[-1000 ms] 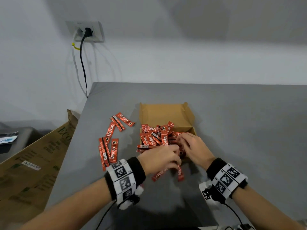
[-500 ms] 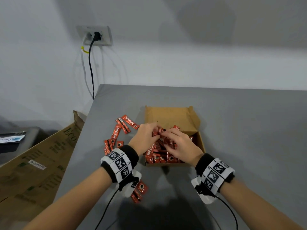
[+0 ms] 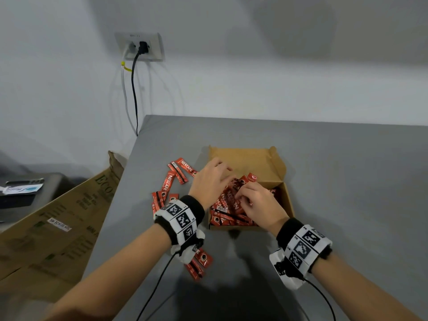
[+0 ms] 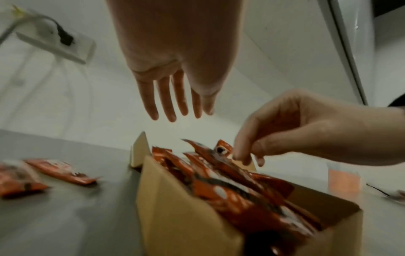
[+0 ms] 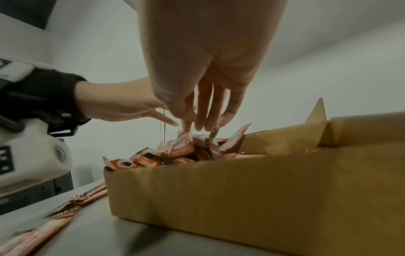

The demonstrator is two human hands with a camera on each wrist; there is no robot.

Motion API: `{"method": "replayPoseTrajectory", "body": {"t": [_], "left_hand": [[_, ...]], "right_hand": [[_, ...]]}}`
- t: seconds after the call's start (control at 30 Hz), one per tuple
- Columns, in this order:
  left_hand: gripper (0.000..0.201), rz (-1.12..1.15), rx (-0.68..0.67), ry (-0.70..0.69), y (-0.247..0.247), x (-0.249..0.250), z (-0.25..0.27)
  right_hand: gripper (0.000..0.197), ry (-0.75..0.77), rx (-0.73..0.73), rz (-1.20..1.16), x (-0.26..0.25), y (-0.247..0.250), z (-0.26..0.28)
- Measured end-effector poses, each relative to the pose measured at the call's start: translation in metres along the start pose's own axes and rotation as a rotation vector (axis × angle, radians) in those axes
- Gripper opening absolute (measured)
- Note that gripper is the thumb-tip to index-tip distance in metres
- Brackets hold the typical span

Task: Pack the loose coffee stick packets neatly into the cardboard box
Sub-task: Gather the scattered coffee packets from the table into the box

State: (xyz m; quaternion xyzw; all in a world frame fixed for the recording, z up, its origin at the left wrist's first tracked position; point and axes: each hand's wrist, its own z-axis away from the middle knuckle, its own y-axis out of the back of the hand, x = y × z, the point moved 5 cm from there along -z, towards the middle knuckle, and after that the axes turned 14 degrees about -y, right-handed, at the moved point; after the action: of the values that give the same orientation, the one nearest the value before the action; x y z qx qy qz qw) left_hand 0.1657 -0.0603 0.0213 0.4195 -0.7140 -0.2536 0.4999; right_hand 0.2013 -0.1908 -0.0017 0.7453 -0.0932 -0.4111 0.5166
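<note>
Over the cardboard box [image 3: 275, 163], the right hand [image 3: 257, 202] pinches heaped packets [image 3: 228, 205] (left hand [image 3: 209, 181] released); tugging could spill them.

left hand [image 4: 175, 57] open above cardboard box [image 4: 188, 213], right hand [image 4: 306, 131] pinching packets [image 4: 221, 175]

Packets [image 3: 231, 205] in box [image 3: 276, 163]

The loose coffee stick packets [image 3: 177, 174] left of the cardboard box [image 3: 275, 163] carry "NESCAFE CLASSIC" in white letters. Packets inside the box show "NESCAFE" too. Further left of the box, the big leaning carton [image 3: 69, 218] shows "ECO" and a white sticker that is too small to read.
</note>
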Motion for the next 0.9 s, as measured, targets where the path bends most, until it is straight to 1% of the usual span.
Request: {"method": "replayPoseTrajectory", "body": {"t": [0.03, 0.1, 0.17, 0.2, 0.23, 0.3, 0.33, 0.37, 0.4, 0.47, 0.5, 0.57, 0.63, 0.7, 0.73, 0.77, 0.83, 0.9], "left_hand": [[0.023, -0.045, 0.006, -0.006, 0.006, -0.004, 0.003], [0.019, -0.076, 0.003, 0.026, 0.022, -0.019, 0.014], [0.015, -0.119, -0.017, 0.12, 0.038, -0.048, 0.037], [0.016, -0.167, -0.047, 0.198, 0.044, -0.065, 0.051], [0.021, -0.228, -0.106, 0.297, 0.047, -0.081, 0.066], [0.037, -0.323, -0.27, 0.498, 0.046, -0.105, 0.094], [0.043, -0.333, -0.331, 0.561, 0.043, -0.109, 0.103], [0.048, -0.334, -0.37, 0.59, 0.038, -0.111, 0.109], [0.052, -0.339, -0.388, 0.589, 0.034, -0.11, 0.112], [0.057, -0.34, -0.369, 0.552, 0.025, -0.106, 0.109], [0.057, -0.322, -0.345, 0.532, 0.021, -0.104, 0.104], [0.055, -0.264, -0.318, 0.512, 0.015, -0.099, 0.094], [0.046, -0.215, -0.332, 0.507, 0.011, -0.097, 0.085], [0.03, -0.18, -0.338, 0.498, 0.011, -0.099, 0.078], [0.025, -0.168, -0.338, 0.508, 0.013, -0.101, 0.077], [0.025, -0.164, -0.341, 0.519, 0.015, -0.103, 0.077], [0.029, -0.162, -0.34, 0.534, 0.021, -0.107, 0.079], [0.034, -0.152, -0.315, 0.508, 0.03, -0.11, 0.079]], "right_hand": [[0.014, -0.015, -0.008, 0.003, 0.001, 0.001, 0.001], [0.014, -0.026, -0.008, -0.002, 0.001, 0.003, 0.007], [0.014, 0.024, -0.02, -0.004, -0.01, 0.004, 0.017], [0.019, 0.072, -0.064, 0.006, -0.019, 0.001, 0.024], [0.026, 0.133, -0.144, 0.014, -0.031, -0.007, 0.033], [0.036, 0.223, -0.383, 0.015, -0.054, -0.028, 0.05], [0.04, 0.225, -0.499, 0.019, -0.063, -0.04, 0.057], [0.045, 0.212, -0.587, 0.034, -0.07, -0.051, 0.062], [0.053, 0.191, -0.637, 0.071, -0.075, -0.062, 0.065], [0.07, 0.134, -0.677, 0.199, -0.082, -0.079, 0.066], [0.075, 0.106, -0.678, 0.245, -0.087, -0.085, 0.065], [0.079, 0.045, -0.657, 0.284, -0.094, -0.094, 0.059], [0.071, -0.022, -0.629, 0.277, -0.096, -0.098, 0.053], [0.053, -0.067, -0.593, 0.246, -0.096, -0.098, 0.047], [0.046, -0.077, -0.581, 0.248, -0.095, -0.098, 0.046], [0.042, -0.081, -0.575, 0.269, -0.094, -0.099, 0.045], [0.041, -0.076, -0.58, 0.362, -0.095, -0.104, 0.046], [0.041, -0.044, -0.601, 0.46, -0.098, -0.111, 0.047]]}}
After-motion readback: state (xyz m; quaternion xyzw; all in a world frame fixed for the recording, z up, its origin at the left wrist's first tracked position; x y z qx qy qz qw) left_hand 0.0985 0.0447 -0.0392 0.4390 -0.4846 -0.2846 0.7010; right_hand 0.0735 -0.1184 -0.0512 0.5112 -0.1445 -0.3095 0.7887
